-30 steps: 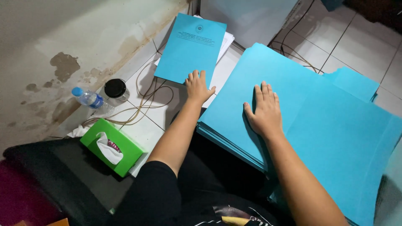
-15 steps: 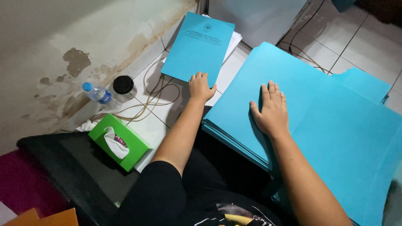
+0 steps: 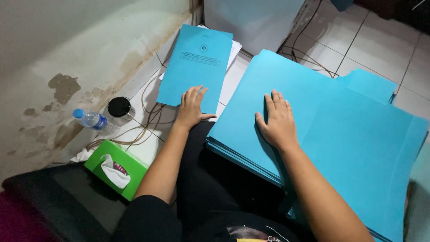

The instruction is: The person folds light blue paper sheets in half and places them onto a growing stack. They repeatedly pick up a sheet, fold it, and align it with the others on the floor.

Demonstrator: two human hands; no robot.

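Head view, looking down at a tiled floor point(image 3: 358, 49) beside a stained wall.

Left hand point(image 3: 192, 107): flat, fingers together and extended, palm down on the lower edge of a blue printed paper cover sheet point(image 3: 195, 67). It presses the sheet and clamps nothing. The sheet lies on a small pile of white paper sheets point(image 3: 234, 47), whose corners show at its right edge.

Right hand point(image 3: 278, 121): flat, fingers slightly spread, resting on top of a large stack of plain blue card sheets point(image 3: 322, 130) that lies partly on the floor and partly over the person's lap. It grips nothing.

Progress, as a judgement: one blue cover lies on the separate pile by the wall, and the large stack looks thick, with many sheet edges showing at its near side. Most of the sheets appear yet to be handled; only a small part seems done.

Other items: clear plastic water bottle with blue cap point(image 3: 92, 120) lying near the wall; small jar with black lid point(image 3: 120, 108) just beside it; green cardboard tissue box point(image 3: 117, 168) with a white tissue sticking out; thin cables point(image 3: 148, 121) looping over the floor.

Hidden or unclear: the count of white sheets under the cover cannot be told. The large stack's right end is cut off by the frame edge. Print on the cover is too small to make out. Whether a second blue stack lies under the first at far right cannot be told.
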